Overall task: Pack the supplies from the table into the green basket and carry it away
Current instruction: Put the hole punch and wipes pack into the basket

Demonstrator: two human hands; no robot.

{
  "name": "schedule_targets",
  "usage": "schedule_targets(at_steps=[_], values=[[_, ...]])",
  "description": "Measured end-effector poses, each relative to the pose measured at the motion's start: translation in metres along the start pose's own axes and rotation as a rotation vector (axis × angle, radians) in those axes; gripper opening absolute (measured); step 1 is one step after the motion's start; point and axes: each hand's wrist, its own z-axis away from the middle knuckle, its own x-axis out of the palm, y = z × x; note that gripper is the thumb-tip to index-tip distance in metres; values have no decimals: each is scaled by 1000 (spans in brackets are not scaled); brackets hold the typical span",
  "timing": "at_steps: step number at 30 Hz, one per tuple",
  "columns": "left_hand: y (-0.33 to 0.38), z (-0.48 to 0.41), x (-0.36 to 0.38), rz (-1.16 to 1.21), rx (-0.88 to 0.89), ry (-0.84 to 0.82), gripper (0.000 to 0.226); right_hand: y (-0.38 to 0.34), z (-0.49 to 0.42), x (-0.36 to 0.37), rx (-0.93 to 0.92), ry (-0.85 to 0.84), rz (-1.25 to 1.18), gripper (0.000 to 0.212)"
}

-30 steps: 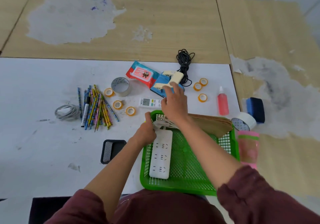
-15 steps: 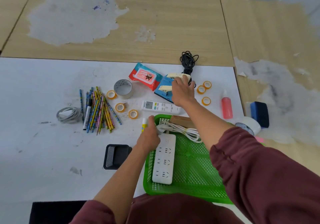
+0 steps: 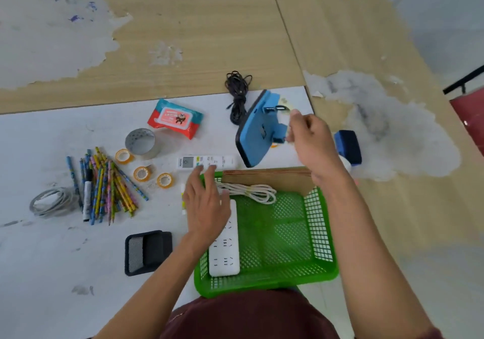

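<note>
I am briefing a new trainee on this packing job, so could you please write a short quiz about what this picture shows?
1. True or false: the right hand holds the blue item.
2. Which of these lies in the green basket? A: the wet wipes. B: the white power strip. C: the black cord.
3. How many small yellow tape rolls lie between the pencils and the remote control?

Key: 1 true; 2 B; 3 three.
</note>
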Motion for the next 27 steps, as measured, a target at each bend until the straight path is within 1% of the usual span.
schedule_targets(at_steps=[1,2,4,5,6,8,9,10,11,14,15,16,18,19,21,22,24,25,27], values=[[10,2,3,66,91,37,55,4,15,-11,46,56,-78,37],[18,4,6,123,153,17,49,6,29,-22,95,94,-153,34],[31,9,15,185,228,-136,36,15,57,-45,183,90,-288,28],[35,11,21,173,258,-227,33,19,69,-53,214,46,-339,23],[38,13,29,126,288,-313,34,26,80,-60,240,1,-373,17],[36,12,44,-58,330,-447,47,43,94,-61,276,-50,-343,7],[36,9,51,-156,346,-505,57,55,97,-61,300,-47,-300,11],[36,4,56,-244,363,-541,65,66,99,-59,328,-52,-267,21],[36,0,60,-324,390,-553,69,77,101,-57,357,-78,-244,30],[36,-10,64,-477,467,-527,68,97,104,-47,424,-202,-218,66],[35,-10,66,-510,489,-525,69,102,105,-43,452,-223,-211,71],[34,-9,66,-536,515,-502,73,106,105,-39,466,-226,-197,67],[32,-6,67,-602,571,-438,74,110,104,-31,475,-171,-154,39],[32,-6,69,-647,604,-422,69,112,103,-30,485,-134,-145,30],[35,-6,75,-741,654,-413,58,114,102,-31,508,-83,-167,26],[40,-9,76,-763,673,-409,60,116,103,-33,516,-70,-193,28],[50,-14,77,-824,699,-422,69,121,104,-35,531,-44,-233,46],[53,-15,77,-875,705,-427,63,122,104,-36,534,-29,-248,57],[58,-18,75,-956,702,-428,38,123,105,-35,533,-4,-274,75]])
